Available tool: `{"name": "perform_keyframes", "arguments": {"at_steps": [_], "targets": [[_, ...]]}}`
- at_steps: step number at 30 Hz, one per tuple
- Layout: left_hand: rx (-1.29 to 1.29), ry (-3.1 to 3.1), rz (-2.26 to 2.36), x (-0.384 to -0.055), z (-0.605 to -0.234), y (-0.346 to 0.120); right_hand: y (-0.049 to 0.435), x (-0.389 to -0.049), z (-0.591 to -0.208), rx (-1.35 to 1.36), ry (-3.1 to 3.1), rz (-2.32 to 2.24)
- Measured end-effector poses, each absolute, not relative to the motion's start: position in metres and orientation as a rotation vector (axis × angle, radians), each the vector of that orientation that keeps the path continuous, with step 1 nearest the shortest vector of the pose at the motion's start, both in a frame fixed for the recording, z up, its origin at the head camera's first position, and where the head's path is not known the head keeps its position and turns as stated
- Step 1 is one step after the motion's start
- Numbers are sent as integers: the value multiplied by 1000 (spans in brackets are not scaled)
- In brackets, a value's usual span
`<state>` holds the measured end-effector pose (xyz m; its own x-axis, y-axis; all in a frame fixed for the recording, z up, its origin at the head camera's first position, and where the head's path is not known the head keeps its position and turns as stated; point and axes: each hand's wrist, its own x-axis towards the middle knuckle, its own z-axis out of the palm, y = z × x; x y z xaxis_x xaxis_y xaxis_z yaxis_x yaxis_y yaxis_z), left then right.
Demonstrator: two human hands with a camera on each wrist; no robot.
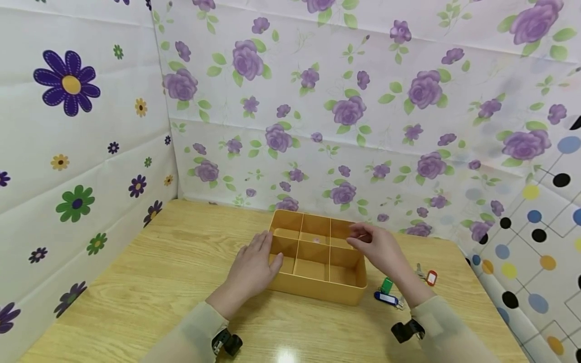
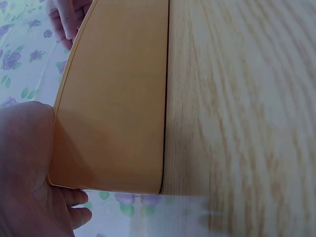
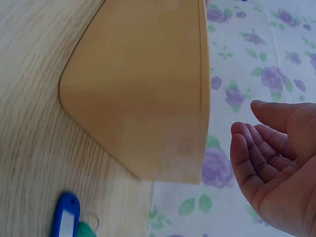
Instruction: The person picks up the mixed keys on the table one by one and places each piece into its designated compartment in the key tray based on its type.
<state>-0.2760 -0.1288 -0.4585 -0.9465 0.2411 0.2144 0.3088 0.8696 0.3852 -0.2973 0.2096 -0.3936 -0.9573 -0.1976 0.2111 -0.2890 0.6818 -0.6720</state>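
A yellow-orange box (image 1: pixel 313 292) divided into several compartments sits on the table. My left hand (image 1: pixel 256 262) holds its left front corner, thumb over the rim and fingers along the left wall; in the left wrist view that hand (image 2: pixel 29 168) wraps the box's corner. Over the back right compartment hovers my right hand (image 1: pixel 374 247), fingers loosely bent. Nothing shows between thumb and fingers of the right hand (image 3: pixel 276 163) in the right wrist view. A small pale item (image 1: pixel 316 241) lies in the back middle compartment.
Right of the box lie a blue key tag (image 1: pixel 386 298), a green key tag (image 1: pixel 387 285) and a red key tag (image 1: pixel 431 278), with keys (image 1: pixel 419 271) beside them. Behind the wooden table (image 1: pixel 190 252) hangs a flowered cloth (image 1: pixel 308 166).
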Motion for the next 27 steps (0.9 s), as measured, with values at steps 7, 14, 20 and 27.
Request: {"name": "perform_keyframes", "arguments": {"at_steps": [7,14,20,27], "targets": [[-432,-2888,-629,-277,-460,-129,231,-292,-394,344,-2791,1094],[-432,-2898,-637,-276,-459,-129,249,-287,-393,309,-2806,1071],[-438,-2889,-644,-276,-458,-129,261,-280,-392,296,-2803,1022],[-426,-2895,-641,-277,-457,-129,272,-274,-391,301,-2801,996]]}}
